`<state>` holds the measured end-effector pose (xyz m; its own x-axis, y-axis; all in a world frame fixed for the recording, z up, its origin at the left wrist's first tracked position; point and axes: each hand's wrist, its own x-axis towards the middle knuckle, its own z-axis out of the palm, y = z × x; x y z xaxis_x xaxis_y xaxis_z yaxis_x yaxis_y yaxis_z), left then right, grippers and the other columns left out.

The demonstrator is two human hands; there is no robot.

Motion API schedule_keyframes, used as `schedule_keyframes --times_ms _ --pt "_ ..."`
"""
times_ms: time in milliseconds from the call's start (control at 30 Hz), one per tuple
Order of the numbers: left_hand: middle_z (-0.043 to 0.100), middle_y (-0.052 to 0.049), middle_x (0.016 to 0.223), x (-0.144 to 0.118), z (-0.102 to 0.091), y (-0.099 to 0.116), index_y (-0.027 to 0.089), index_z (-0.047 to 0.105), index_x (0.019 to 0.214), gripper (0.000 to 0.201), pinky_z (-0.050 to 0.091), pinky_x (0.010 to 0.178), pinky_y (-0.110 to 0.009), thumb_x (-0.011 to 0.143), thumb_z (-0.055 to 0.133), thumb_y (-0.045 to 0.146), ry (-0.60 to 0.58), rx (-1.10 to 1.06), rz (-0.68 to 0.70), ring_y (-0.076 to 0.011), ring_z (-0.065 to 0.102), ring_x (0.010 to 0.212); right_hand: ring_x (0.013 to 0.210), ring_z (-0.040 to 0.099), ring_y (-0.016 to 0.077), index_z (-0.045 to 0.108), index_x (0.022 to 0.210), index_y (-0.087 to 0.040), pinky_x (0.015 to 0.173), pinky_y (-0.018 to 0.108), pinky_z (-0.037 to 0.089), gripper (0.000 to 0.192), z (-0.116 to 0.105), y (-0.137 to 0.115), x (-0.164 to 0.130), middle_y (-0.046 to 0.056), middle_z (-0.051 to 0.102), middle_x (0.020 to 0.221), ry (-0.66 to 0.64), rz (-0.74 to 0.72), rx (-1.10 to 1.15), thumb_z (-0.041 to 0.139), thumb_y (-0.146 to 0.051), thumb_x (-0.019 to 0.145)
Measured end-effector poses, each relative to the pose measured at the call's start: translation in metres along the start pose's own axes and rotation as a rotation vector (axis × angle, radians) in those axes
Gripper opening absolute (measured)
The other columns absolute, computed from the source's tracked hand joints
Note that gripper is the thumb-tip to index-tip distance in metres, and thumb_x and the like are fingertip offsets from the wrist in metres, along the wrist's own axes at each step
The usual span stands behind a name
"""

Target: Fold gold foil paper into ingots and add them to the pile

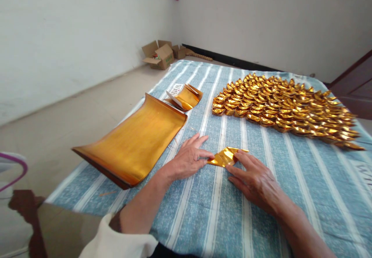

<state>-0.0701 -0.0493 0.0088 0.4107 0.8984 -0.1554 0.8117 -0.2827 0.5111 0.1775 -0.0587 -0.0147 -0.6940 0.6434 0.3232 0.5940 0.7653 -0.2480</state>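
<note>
A small piece of folded gold foil paper (225,157) lies flat on the blue and white striped cloth in front of me. My left hand (192,155) grips its left corner between thumb and forefinger, with the other fingers stretched out over the cloth. At the right end of the paper, my right hand (252,174) has its thumb and fingertips pressed on the foil. To the left lies a large curled stack of gold foil sheets (130,141). Beyond it sits a smaller curled stack of gold paper (187,97) with white showing at its edge.
Many gold foil ingots (279,105) stand in packed rows at the back right of the striped cloth (232,211). An open cardboard box (162,56) is on the floor by the wall. A purple-rimmed white object (14,169) stands at the left edge.
</note>
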Motion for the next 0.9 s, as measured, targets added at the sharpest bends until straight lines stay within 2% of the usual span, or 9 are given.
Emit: schedule_keyframes --times_ms 200,500,633,900 --pt "0.034 0.004 0.151 0.0014 0.003 -0.0038 0.039 0.069 0.107 0.04 0.021 0.11 -0.056 0.082 0.058 0.009 0.028 0.015 0.01 -0.0302 0.021 0.141 0.117 0.051 0.0299 0.065 0.107 -0.023 0.091 0.047 0.051 0.024 0.0002 -0.0002 -0.0005 0.012 0.055 0.119 -0.014 -0.001 -0.011 0.057 -0.018 0.086" --pt "0.036 0.002 0.15 0.0023 0.0025 0.0006 0.035 0.072 0.101 0.032 0.021 0.111 -0.053 0.083 0.059 0.011 0.05 -0.032 -0.004 -0.0294 0.023 0.141 0.115 0.054 0.0287 0.065 0.107 -0.025 0.088 0.045 0.052 0.024 0.0011 0.0009 -0.0017 0.01 0.058 0.117 0.007 -0.001 -0.02 0.058 -0.02 0.085" --pt "0.036 0.004 0.15 0.0021 0.0032 0.0003 0.038 0.071 0.101 0.039 0.022 0.11 -0.053 0.084 0.054 0.007 0.054 -0.032 -0.011 -0.0282 0.025 0.14 0.114 0.054 0.0284 0.065 0.106 -0.026 0.087 0.045 0.053 0.023 0.0007 0.001 -0.0014 0.01 0.058 0.116 0.002 -0.003 -0.024 0.058 -0.02 0.085" --pt "0.034 0.002 0.151 0.001 -0.0031 0.0036 0.036 0.07 0.107 0.049 0.018 0.112 -0.055 0.079 0.05 0.001 -0.019 -0.018 -0.025 -0.0308 0.021 0.141 0.113 0.054 0.0294 0.065 0.106 -0.023 0.087 0.045 0.053 0.022 0.0001 -0.0003 -0.0012 0.012 0.055 0.118 -0.015 -0.013 -0.043 0.056 -0.019 0.086"
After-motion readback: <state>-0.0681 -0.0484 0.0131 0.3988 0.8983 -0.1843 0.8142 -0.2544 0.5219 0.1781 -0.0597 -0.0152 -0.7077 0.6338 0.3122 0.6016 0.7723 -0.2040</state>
